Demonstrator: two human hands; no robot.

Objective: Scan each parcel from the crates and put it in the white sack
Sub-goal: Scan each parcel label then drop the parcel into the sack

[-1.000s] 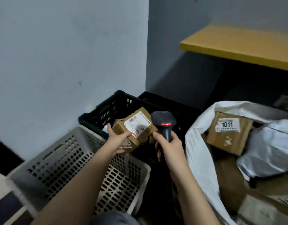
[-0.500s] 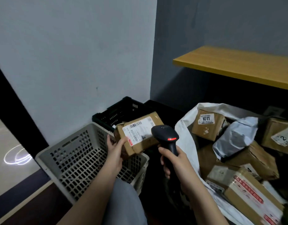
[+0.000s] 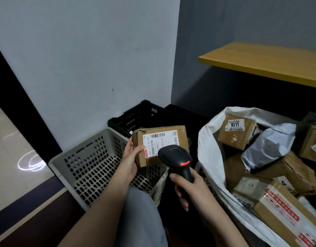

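Observation:
My left hand (image 3: 130, 158) grips a brown cardboard parcel (image 3: 183, 138) by its left end, holding it above the grey crate (image 3: 78, 157) with its white barcode label facing up. My right hand (image 3: 191, 188) grips the handle of a black barcode scanner (image 3: 175, 156), whose head sits just in front of the label with a red light lit. Behind the parcel stands a black crate (image 3: 144, 113). To the right lies the open white sack (image 3: 209, 148), holding several cardboard boxes and a grey poly mailer (image 3: 267, 147).
A white wall rises close behind the crates, meeting a grey wall at the corner. A yellow wooden shelf (image 3: 264, 61) juts out above the sack. My grey trouser knee (image 3: 141, 216) is low in the middle. A light tiled floor (image 3: 9, 148) shows at the left.
The parcel has come up out of the black crate toward me and turned its label flat to the scanner. The scanner head has closed in on the label. The view has tilted up and back.

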